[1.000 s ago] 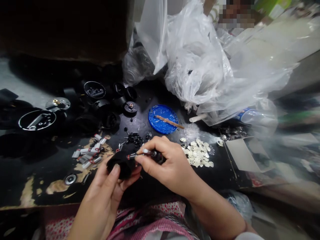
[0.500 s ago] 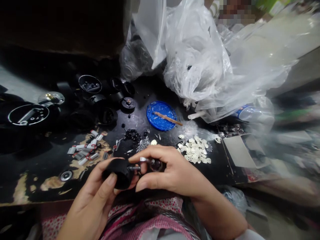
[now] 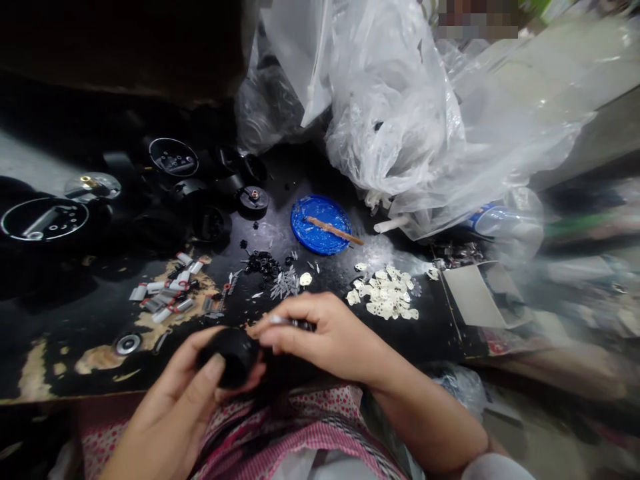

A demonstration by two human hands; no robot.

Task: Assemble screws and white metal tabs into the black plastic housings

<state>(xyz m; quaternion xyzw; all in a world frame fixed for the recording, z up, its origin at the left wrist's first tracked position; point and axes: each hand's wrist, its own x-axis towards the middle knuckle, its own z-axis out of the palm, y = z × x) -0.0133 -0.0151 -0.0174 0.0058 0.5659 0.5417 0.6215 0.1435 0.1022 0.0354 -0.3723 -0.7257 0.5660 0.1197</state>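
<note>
My left hand [image 3: 187, 383] is wrapped around a black round housing [image 3: 234, 357], thumb across its near side. Just right of it, my right hand [image 3: 325, 340] is closed, its thumb and index fingertips pinched together at the housing's edge. Across those fingers lies what looks like a small screwdriver [image 3: 300, 325], with a pale tip and dark handle. Anything small between the fingertips is blurred. Beyond the hands lie small grey pointed pieces [image 3: 285, 283], black small parts [image 3: 263, 262] and a pile of cream-coloured flat plates [image 3: 387, 293].
A blue lid [image 3: 315, 243] with pale paste carries a brown stick [image 3: 334, 231]. Grey cylinders [image 3: 167, 293] and a metal ring [image 3: 128, 343] lie left, below several black housings [image 3: 173, 157]. Clear plastic bags [image 3: 395, 113] fill the back; an open carton [image 3: 475, 293] stands right.
My right thumb and index finger have closed together beside the housing. The spring on a shaft seen between my hands is no longer visible. The whole view has shifted slightly.
</note>
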